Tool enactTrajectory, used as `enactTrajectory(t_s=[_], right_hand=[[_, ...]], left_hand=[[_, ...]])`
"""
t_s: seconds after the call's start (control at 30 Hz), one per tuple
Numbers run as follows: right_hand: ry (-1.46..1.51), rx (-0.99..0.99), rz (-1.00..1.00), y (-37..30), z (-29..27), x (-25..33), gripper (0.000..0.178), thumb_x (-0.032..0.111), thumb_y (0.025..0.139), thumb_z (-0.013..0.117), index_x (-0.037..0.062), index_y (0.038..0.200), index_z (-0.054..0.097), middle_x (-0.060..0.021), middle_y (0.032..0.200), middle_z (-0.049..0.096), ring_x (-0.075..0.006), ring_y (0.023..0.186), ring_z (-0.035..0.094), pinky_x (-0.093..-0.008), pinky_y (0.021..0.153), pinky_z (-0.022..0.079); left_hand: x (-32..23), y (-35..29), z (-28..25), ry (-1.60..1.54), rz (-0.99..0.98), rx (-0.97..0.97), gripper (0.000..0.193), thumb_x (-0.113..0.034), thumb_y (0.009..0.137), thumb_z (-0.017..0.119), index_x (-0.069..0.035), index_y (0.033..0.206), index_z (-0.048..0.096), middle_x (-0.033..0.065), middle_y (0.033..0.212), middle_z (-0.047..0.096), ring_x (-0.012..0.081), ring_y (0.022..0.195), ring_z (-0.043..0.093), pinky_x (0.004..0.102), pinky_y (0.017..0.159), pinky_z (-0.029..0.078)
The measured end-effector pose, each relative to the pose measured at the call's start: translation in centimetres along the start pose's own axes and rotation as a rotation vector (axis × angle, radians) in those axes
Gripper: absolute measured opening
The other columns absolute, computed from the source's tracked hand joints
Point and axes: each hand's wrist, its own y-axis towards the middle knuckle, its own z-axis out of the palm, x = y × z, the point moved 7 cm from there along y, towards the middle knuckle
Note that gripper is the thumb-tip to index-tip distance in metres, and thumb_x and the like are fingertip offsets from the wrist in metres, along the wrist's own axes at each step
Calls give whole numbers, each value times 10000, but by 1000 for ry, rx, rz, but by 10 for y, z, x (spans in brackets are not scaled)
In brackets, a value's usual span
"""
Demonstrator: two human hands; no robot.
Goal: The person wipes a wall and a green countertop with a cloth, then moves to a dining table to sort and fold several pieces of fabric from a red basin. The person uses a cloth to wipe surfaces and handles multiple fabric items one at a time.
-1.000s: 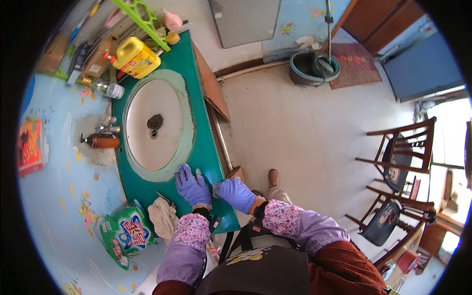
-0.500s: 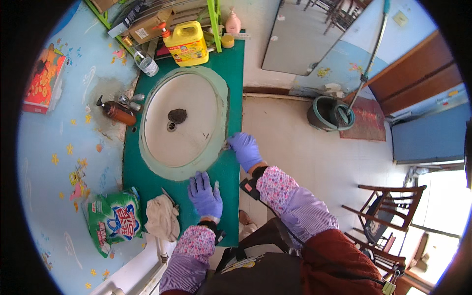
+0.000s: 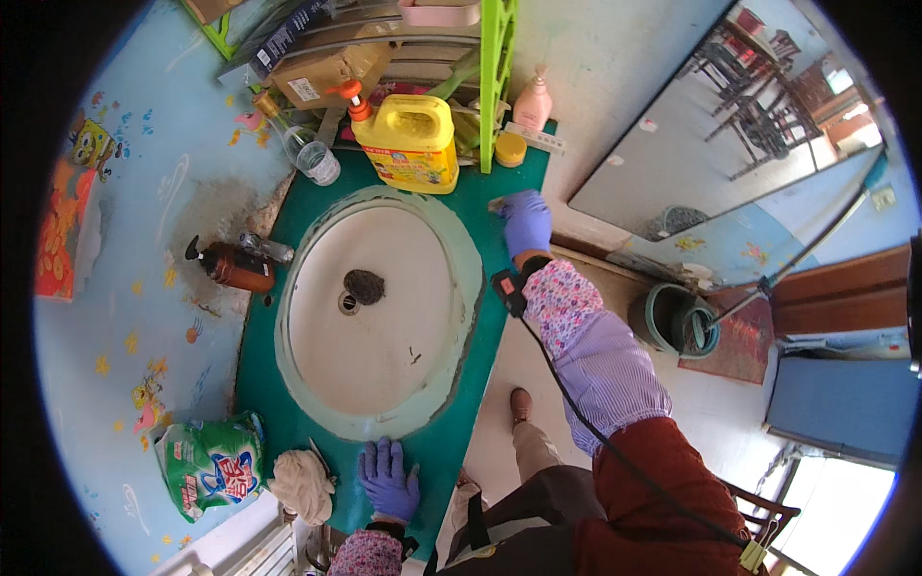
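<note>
My left hand (image 3: 390, 480), in a purple glove, lies flat with its fingers stretched on the green countertop (image 3: 485, 360), just below the near rim of the oval white washbasin (image 3: 384, 336). My right hand (image 3: 526, 223), gloved alike, is closed at the counter's far right edge. A small greyish-tan bit shows at its fingertips; its kind cannot be made out. Inside the basin a dark, rough lump like a scouring pad (image 3: 365, 286) rests beside the drain (image 3: 349, 304). A crumpled beige cloth (image 3: 302, 486) lies left of my left hand.
Behind the basin stand a yellow pump jug (image 3: 413, 144), a clear bottle (image 3: 305, 154), a yellow-lidded jar (image 3: 510, 149) and a pink pump bottle (image 3: 533, 101). A brown pump bottle (image 3: 235, 266) and a green detergent bag (image 3: 213, 466) line the left wall. Right: a mop bucket (image 3: 658, 322) and mirror (image 3: 711, 144).
My right hand has moved from beside the basin's right rim to the counter's far right corner. My left hand stays flat on the near part, and the view has shifted toward the shelf.
</note>
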Motion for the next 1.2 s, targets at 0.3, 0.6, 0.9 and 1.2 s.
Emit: enactTrajectory(t_s=[0.3, 0.6, 0.9, 1.2], right_hand=[[-115, -196, 252, 73, -7, -42, 181, 131, 884, 566, 53, 840, 724, -199, 885, 685, -381, 815, 676, -472, 701, 535], [-174, -60, 84, 119, -12, -60, 254, 205, 882, 554, 55, 970, 739, -216, 1020, 687, -406, 931, 664, -469, 811, 536], [-69, -33, -148, 39, -14, -18, 168, 236, 859, 618, 158, 894, 762, -172, 920, 688, -357, 853, 657, -454, 756, 516], [1, 351, -558, -222, -14, 79, 159, 87, 801, 555, 96, 930, 648, -143, 888, 612, -345, 908, 600, -458, 794, 471]], left_hand=[[2, 0, 1, 11, -46, 67, 579, -341, 845, 605, -55, 1339, 504, 187, 1395, 475, 460, 1284, 408, 608, 1065, 282], [5, 0, -1, -9, -58, 53, 599, -339, 828, 635, -78, 1350, 501, 174, 1392, 477, 454, 1264, 423, 602, 1060, 295], [4, -3, -2, -48, -50, 64, 664, -270, 800, 640, -61, 1398, 438, 205, 1441, 424, 489, 1313, 372, 614, 1083, 276], [1, -5, -4, -19, -48, 34, 679, -267, 805, 649, -71, 1417, 429, 179, 1468, 408, 448, 1349, 354, 585, 1110, 253]])
